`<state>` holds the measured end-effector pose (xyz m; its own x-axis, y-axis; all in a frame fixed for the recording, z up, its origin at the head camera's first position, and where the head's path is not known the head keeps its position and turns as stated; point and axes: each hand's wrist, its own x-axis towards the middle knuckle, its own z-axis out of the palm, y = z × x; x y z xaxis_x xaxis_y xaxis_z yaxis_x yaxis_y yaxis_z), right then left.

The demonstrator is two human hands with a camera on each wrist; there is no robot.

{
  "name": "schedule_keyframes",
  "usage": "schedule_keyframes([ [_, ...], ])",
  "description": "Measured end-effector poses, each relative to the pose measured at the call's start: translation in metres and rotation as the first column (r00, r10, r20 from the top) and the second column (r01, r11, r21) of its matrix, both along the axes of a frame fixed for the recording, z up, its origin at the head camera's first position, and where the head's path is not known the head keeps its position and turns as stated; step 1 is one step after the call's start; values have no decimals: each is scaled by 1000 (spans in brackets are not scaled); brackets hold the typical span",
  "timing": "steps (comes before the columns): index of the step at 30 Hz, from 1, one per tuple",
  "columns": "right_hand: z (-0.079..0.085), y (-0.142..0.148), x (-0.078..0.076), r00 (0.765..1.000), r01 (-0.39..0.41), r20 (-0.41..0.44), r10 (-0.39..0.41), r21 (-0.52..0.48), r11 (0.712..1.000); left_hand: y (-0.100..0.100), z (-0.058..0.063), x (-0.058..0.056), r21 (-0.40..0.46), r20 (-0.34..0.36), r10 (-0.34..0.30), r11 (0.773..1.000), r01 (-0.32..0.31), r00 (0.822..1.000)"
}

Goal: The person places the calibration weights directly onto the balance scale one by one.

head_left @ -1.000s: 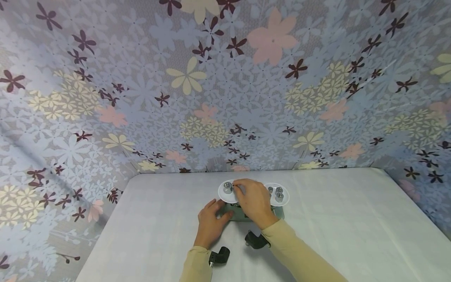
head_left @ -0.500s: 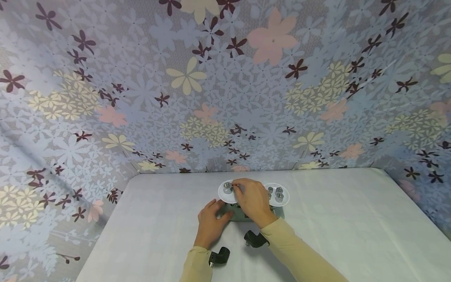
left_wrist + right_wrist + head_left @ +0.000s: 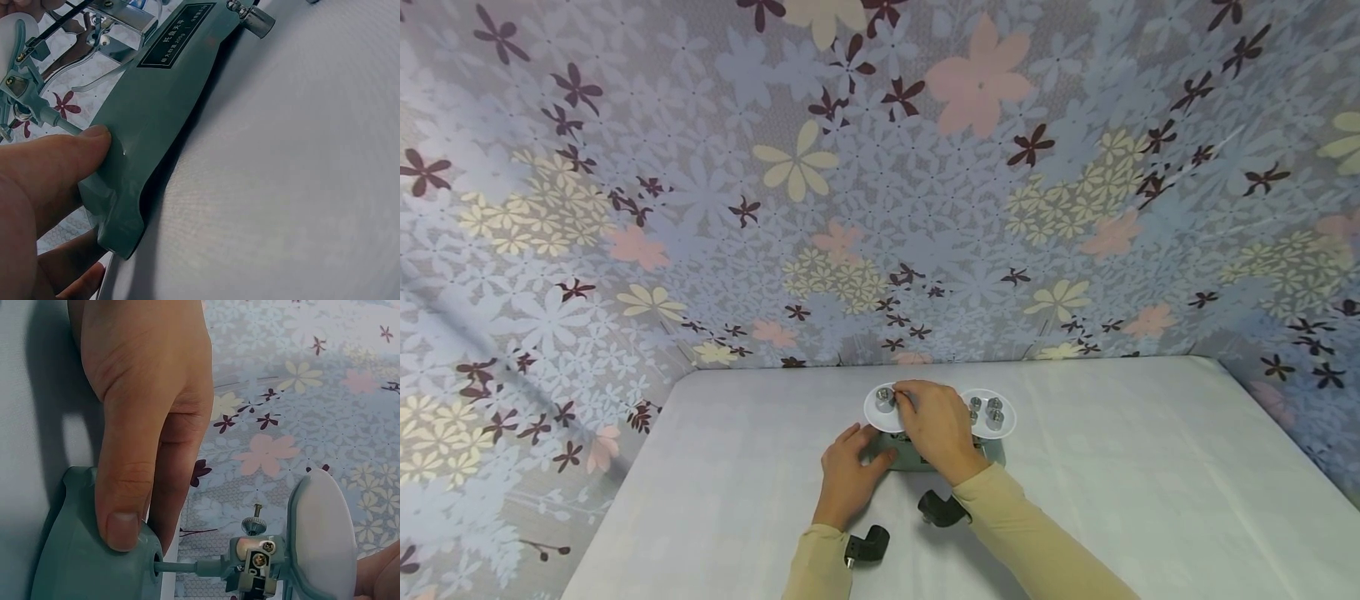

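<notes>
Flowered backdrop (image 3: 925, 208) fills the upper frame; at lower centre, the left hand (image 3: 850, 468) grips the pan balance (image 3: 907, 456), the right hand (image 3: 937, 423), its hold unclear, barely moved beside a metal weight (image 3: 884, 402): work seems paused.

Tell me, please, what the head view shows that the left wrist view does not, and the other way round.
Only the head view shows the metal weights on the right dish and the weight on the left dish. Only the left wrist view shows the green bracket supporting the left dish. Both show the left hand gripping the green base, and the right hand, partly cropped in the wrist view.
</notes>
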<state>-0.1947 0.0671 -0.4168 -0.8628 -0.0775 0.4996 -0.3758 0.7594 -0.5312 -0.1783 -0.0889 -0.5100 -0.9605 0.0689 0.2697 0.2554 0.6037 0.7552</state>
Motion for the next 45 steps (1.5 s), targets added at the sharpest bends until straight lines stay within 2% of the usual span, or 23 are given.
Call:
schedule_keyframes([
  [8,1,0,3,1000,-3,3,3,-2,1000,0,0,0,-1,-5,3,1000,-3,1000],
  [22,8,7,20,999,-12,-30,10,-61,998,1,0,0,0,-4,2,1000,-2,1000],
  [26,8,10,25,999,-30,-28,28,-73,997,1,0,0,-1,-4,3,1000,-3,1000],
  [33,5,14,35,995,-73,-77,67,-81,994,1,1,0,-6,-19,8,1000,-8,1000],
  [40,3,17,46,995,-100,-17,99,-134,986,1,-1,2,-17,-55,8,1000,-9,998],
  [45,2,21,53,991,-118,45,128,-178,977,1,-2,1,-28,-43,9,1000,-11,999],
])
